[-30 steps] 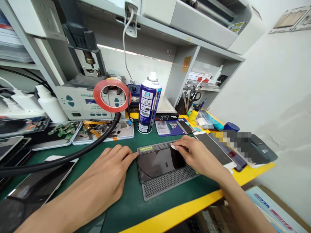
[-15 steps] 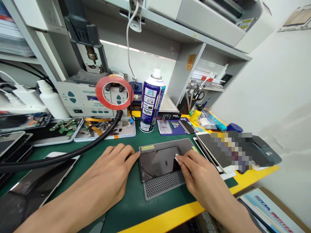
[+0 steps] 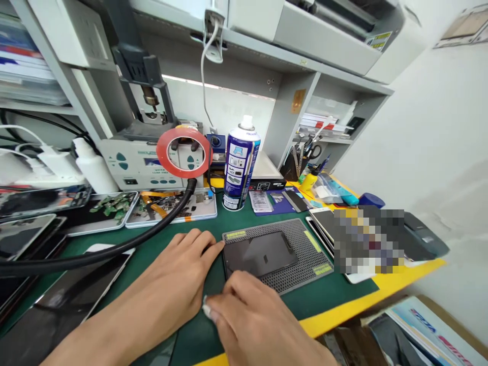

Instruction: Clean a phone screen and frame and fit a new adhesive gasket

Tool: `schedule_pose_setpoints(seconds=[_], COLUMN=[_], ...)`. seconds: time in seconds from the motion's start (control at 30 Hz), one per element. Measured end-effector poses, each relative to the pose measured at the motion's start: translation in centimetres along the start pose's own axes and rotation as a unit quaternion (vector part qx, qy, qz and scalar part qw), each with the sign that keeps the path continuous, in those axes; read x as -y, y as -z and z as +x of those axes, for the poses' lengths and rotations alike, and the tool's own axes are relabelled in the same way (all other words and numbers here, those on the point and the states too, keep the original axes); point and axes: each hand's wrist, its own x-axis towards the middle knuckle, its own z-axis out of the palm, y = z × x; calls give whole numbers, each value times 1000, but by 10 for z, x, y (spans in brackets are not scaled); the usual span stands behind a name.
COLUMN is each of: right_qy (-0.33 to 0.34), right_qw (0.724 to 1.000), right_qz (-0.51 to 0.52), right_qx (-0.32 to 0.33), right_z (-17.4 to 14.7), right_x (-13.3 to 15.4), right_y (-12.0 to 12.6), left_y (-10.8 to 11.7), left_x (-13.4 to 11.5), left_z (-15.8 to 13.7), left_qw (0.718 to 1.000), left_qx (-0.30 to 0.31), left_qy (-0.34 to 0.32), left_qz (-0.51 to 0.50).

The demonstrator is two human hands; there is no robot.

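A dark-screened phone (image 3: 263,254) lies flat on a grey perforated pad (image 3: 310,254) on the green mat. My left hand (image 3: 186,269) is at the phone's left edge, fingers curled, with its thumb side touching the upper left corner of phone and pad. Nearer to me, my right hand (image 3: 251,315) is closed in a pinch on a small white wad (image 3: 207,308), perhaps tissue or cotton. It hovers close to the left wrist, in front of the phone, and covers the phone's lower left corner.
A spray can (image 3: 240,165) stands behind the pad. Left of it are a roll of red tape (image 3: 163,152), a black hose (image 3: 152,239) and trays of small parts (image 3: 206,211). Another phone (image 3: 72,300) lies at left; stacked tablets (image 3: 324,229) sit at right.
My right hand has moved left and towards me with the white wad, off the phone's right end. My left hand stays at the phone's left edge. The view has shifted slightly.
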Motion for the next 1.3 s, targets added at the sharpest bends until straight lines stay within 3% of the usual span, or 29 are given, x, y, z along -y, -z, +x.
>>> schedule_pose_setpoints(seconds=[0.13, 0.27, 0.4, 0.7, 0.87, 1.07, 1.3], right_qy=[-59, -188, -231, -177, -139, -28, 89], right_qw=[989, 969, 959, 967, 974, 982, 987], right_qz=[121, -4, -91, -146, -156, -181, -134], right_qx=[-64, -160, -139, -106, -85, -36, -1], right_z=[-10, -11, -4, 8, 18, 31, 40], right_x=[-27, -73, -97, -89, -68, -39, -35], right_y=[33, 66, 69, 49, 38, 30, 34], left_y=[-1, 1, 3, -1, 5, 8, 8], left_x=[-2, -4, -5, 3, 0, -3, 6], left_z=[0, 1, 2, 2, 4, 3, 3], left_qw=[1000, 1000, 1000, 1000, 999, 999, 999], left_qx=[-5, -6, 0, 16, 22, 11, 10], left_qy=[5, 10, 14, 11, 22, 33, 28], left_qz=[8, 12, 18, 4, 10, 28, 35])
